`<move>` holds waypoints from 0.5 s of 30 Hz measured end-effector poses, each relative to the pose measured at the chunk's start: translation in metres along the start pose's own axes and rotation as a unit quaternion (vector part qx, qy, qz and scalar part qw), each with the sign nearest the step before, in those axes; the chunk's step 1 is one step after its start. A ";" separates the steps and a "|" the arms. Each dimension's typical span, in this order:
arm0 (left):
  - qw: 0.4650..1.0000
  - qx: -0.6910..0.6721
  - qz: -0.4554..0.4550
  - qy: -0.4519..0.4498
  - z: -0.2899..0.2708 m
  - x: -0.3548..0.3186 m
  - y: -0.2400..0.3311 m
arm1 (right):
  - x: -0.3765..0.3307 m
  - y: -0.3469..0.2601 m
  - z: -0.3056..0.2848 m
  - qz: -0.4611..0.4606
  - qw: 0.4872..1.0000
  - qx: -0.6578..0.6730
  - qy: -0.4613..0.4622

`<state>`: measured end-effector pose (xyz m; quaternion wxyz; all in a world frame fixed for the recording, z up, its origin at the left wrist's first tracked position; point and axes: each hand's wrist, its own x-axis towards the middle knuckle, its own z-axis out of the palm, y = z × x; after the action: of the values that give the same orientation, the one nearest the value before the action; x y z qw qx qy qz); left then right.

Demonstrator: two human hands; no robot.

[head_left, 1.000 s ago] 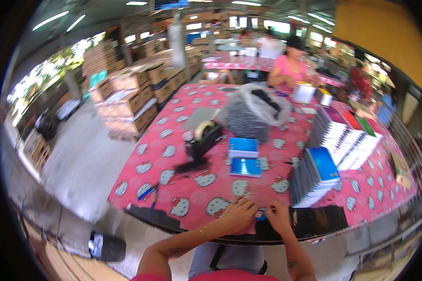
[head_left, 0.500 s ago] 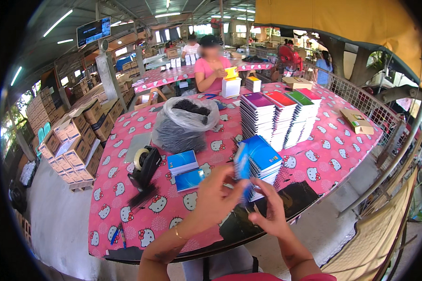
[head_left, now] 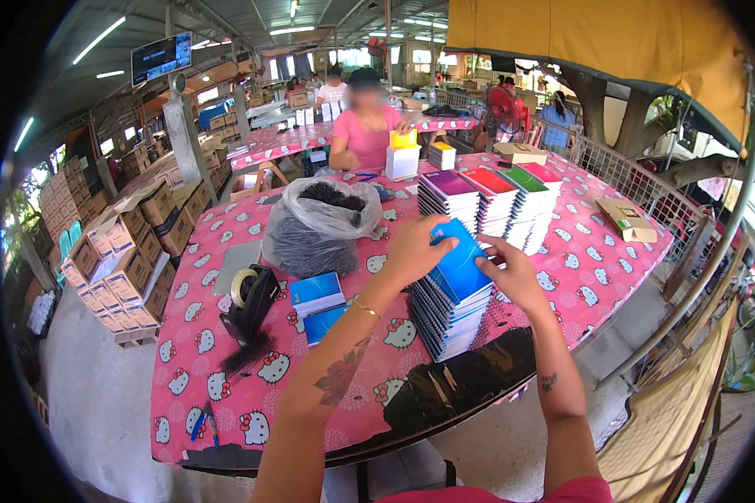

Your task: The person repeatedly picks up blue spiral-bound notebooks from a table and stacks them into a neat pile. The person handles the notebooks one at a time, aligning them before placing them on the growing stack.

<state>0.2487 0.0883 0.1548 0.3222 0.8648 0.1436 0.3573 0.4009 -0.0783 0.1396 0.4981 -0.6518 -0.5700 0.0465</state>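
My left hand point(head_left: 417, 249) grips the far left corner of a blue notebook point(head_left: 464, 270), thumb on its cover. At the notebook's right edge, the fingers of my right hand point(head_left: 512, 270) pinch it. It lies on or just over a tall stack of spiral-bound notebooks point(head_left: 450, 325); any gap is hidden. Blue-covered notebooks without visible spirals point(head_left: 317, 289) lie left of my left forearm, one pile partly behind it. Beyond my hands stand spiral notebook stacks with purple point(head_left: 449, 182), red point(head_left: 490, 181) and green point(head_left: 526, 177) covers.
A clear plastic bag of black coils point(head_left: 320, 230) stands left of centre. Nearer are a black tape dispenser point(head_left: 249, 306), loose black strands point(head_left: 247, 355) and pens point(head_left: 204, 425). A co-worker point(head_left: 367, 126) across the pink table point(head_left: 189, 335) touches a yellow-topped stack. Cardboard point(head_left: 627, 220) lies far right.
Both hands have moved forward with the blue notebook, from the stack's near left side to its top. The co-worker's one hand has come down off the yellow notebook.
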 end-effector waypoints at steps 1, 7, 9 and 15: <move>0.993 0.096 0.054 0.046 0.006 -0.003 -0.014 | 0.005 0.015 0.004 0.010 0.999 -0.023 -0.027; 0.954 0.050 0.047 0.292 0.035 -0.047 -0.019 | 0.011 0.032 0.012 0.049 0.997 -0.042 -0.043; 0.958 0.026 0.006 0.285 0.049 -0.071 -0.014 | 0.014 0.037 0.010 0.068 0.994 0.052 -0.068; 0.970 -0.004 -0.012 0.242 0.072 -0.094 -0.019 | 0.021 0.035 0.017 0.091 0.962 0.162 -0.198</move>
<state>0.2335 0.0244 0.0539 0.2856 0.7494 0.2264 0.5528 0.4222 -0.0465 0.1174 0.4683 -0.5888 -0.5805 0.3113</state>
